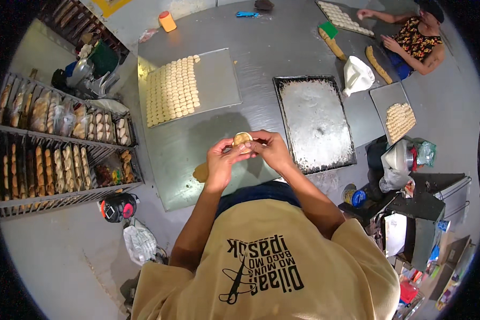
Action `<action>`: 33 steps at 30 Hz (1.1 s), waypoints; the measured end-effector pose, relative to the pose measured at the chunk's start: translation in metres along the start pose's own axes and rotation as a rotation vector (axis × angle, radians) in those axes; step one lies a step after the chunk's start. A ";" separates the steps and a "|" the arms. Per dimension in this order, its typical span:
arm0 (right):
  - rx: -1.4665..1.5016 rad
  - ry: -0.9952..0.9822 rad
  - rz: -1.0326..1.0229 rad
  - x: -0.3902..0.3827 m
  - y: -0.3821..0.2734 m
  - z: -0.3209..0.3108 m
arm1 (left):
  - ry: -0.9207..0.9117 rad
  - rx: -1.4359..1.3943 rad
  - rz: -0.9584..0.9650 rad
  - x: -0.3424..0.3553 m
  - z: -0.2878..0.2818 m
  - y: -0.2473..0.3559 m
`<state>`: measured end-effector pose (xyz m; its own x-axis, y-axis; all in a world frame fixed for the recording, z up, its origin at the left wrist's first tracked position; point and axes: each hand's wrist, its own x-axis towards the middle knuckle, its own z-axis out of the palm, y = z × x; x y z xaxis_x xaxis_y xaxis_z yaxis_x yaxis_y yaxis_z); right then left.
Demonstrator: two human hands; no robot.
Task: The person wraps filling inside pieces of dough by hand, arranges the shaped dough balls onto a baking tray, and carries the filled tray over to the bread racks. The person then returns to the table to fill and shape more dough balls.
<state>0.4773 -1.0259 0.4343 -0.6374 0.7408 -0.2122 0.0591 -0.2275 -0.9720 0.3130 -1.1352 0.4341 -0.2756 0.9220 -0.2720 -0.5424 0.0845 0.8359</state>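
Observation:
In front of my torso, over the table, a small round piece of dough [242,138] with a tan-brown middle and a pale rim sits between my hands. My left hand [222,161] is closed around it from the left and below. From the right, my right hand [273,150] pinches its edge. Beside my left wrist lies a flat tan-brown lump [200,172] on the metal table. Beyond my hands, toward the left, a metal sheet [218,80] carries many small dough pieces [173,88] in close rows. A dark-rimmed baking tray [317,125], worn and whitish inside, rests to the right.
Across the table a co-worker [418,45] handles a tray of dough pieces [341,17]. Near them lie long dough rolls [377,64], a green scraper [329,29], a white bag [357,74] and another dough-filled tray [400,120]. Bread racks [64,138] stand left; a cluttered shelf [421,224] stands right.

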 end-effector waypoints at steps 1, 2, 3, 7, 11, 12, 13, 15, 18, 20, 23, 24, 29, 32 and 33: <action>-0.002 0.001 0.003 0.000 0.003 0.000 | 0.030 0.075 0.005 -0.002 0.004 0.000; 0.039 0.019 0.030 0.000 0.005 -0.001 | 0.060 0.149 0.010 -0.004 0.007 0.002; 0.081 0.039 0.056 -0.001 0.004 -0.001 | 0.057 0.148 0.008 -0.005 0.008 0.006; 0.096 0.033 0.099 -0.004 -0.009 -0.007 | -0.011 0.118 -0.120 -0.008 -0.002 0.019; 0.119 -0.037 0.157 -0.010 -0.019 -0.004 | -0.091 0.081 -0.186 -0.007 -0.008 0.019; 0.076 -0.039 0.154 -0.011 -0.020 -0.003 | -0.093 0.078 -0.191 -0.006 -0.004 0.024; 0.076 -0.038 0.158 -0.010 -0.017 -0.003 | -0.149 0.070 -0.231 -0.005 0.001 0.032; 0.027 -0.047 0.103 -0.006 -0.011 0.000 | -0.199 0.060 -0.270 -0.004 0.001 0.034; -0.273 -0.143 -0.186 -0.008 -0.013 -0.007 | -0.133 0.156 -0.209 0.000 -0.008 0.019; -0.270 -0.135 -0.166 -0.006 -0.008 -0.001 | -0.020 0.249 -0.143 0.001 -0.012 0.006; 0.039 -0.027 0.011 0.001 0.007 -0.002 | -0.045 0.231 -0.086 0.001 -0.008 -0.002; 0.041 0.024 0.034 0.006 0.018 -0.004 | -0.049 0.231 -0.094 0.004 -0.006 -0.003; -0.276 0.161 -0.089 0.032 0.087 0.000 | 0.112 0.179 -0.177 0.028 -0.031 -0.047; -0.389 0.068 -0.075 0.043 0.098 0.001 | 0.162 0.292 -0.172 0.041 -0.056 -0.082; -0.392 0.076 -0.057 0.046 0.106 -0.006 | 0.172 0.344 -0.194 0.046 -0.049 -0.083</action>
<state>0.4585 -1.0122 0.3205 -0.5906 0.7930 -0.1494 0.3235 0.0630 -0.9441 0.3065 -1.1183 0.3288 -0.3384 0.8027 -0.4910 -0.3089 0.3981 0.8638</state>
